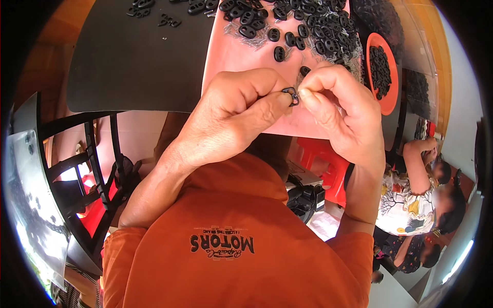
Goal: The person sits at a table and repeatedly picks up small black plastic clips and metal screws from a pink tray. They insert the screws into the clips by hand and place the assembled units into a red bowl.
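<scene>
1. The dark table (pixel 138 64) fills the upper left, with a few small black parts (pixel 168 21) scattered near its far side.
2. Beside it on the right is a pink surface (pixel 239 59), its near edge in front of the person's orange shirt (pixel 231 215).
3. At the right, a person in a white patterned top (pixel 403 205) is well apart from the work.
4. Below the pink surface, a red stool (pixel 336 177) partly shows.
5. An orange bowl (pixel 389 106), just right of the pink surface, holds many black pieces.
6. Black oval pieces (pixel 328 36), each with two holes, are heaped toward the far side of the pink surface.
7. The left hand (pixel 226 115) pinches a small part between thumb and forefinger.
8. The right hand (pixel 344 105) has thumb and forefinger pressed together just beside it; whether anything is between them cannot be told.
9. That small black part (pixel 292 96), an open frame, is held above the pink surface's near portion.
10. Fine silvery springs (pixel 257 43) lie among the ovals.
</scene>
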### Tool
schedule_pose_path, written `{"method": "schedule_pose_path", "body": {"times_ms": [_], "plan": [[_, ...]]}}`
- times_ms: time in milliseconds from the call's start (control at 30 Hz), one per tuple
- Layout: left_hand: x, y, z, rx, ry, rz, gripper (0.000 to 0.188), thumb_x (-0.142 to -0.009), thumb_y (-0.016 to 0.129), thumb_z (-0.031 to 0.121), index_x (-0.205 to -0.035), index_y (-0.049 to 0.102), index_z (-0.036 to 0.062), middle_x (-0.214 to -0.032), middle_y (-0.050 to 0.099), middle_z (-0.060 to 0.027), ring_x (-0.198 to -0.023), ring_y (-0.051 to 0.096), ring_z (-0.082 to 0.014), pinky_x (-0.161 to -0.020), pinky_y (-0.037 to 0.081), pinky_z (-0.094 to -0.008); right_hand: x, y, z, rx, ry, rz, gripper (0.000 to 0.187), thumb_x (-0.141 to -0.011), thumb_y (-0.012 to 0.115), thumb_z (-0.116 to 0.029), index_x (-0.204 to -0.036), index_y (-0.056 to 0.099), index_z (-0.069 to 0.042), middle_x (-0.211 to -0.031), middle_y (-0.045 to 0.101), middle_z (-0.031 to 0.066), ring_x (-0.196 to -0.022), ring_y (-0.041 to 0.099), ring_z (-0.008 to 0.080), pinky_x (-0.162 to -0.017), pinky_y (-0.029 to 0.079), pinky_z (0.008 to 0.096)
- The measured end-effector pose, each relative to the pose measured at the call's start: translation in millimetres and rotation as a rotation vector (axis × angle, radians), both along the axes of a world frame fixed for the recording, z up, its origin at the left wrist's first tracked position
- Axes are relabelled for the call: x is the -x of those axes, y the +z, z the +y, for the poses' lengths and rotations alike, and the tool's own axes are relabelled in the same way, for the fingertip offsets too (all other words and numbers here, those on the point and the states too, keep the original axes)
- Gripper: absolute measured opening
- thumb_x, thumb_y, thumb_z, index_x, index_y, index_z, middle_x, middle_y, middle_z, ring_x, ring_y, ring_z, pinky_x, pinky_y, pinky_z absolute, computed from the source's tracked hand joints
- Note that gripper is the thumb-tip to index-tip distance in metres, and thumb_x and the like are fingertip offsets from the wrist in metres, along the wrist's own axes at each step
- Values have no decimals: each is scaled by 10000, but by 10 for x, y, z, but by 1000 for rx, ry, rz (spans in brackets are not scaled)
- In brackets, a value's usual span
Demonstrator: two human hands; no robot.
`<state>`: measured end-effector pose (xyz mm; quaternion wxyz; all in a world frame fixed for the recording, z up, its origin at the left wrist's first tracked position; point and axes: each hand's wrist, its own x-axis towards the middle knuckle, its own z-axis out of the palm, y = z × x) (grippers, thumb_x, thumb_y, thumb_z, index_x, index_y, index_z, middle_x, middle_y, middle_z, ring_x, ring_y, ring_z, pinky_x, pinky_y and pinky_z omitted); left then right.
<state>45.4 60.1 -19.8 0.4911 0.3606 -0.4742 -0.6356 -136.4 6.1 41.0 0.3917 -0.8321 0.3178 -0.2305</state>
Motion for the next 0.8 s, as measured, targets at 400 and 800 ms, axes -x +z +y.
{"method": "schedule_pose_path", "body": {"times_ms": [400,800], "plan": [[-6,-59,-14,66,-39,-43,158,-948,527,94,-907,604,-37,-717,535,14,-590,458,-39,-516,408,-195,-60,-26,53,32,-24,63,98,-819,536,73,-846,500,-13,-716,488,87,-581,491,226,-540,407,307],[-4,-140,-43,282,-15,-136,123,-915,532,46,-931,615,-44,-704,538,-32,-579,475,-85,-504,375,-237,-38,10,41,-5,54,118,37,-870,526,9,-848,502,-7,-705,481,99,-586,488,267,-540,405,325]]}}
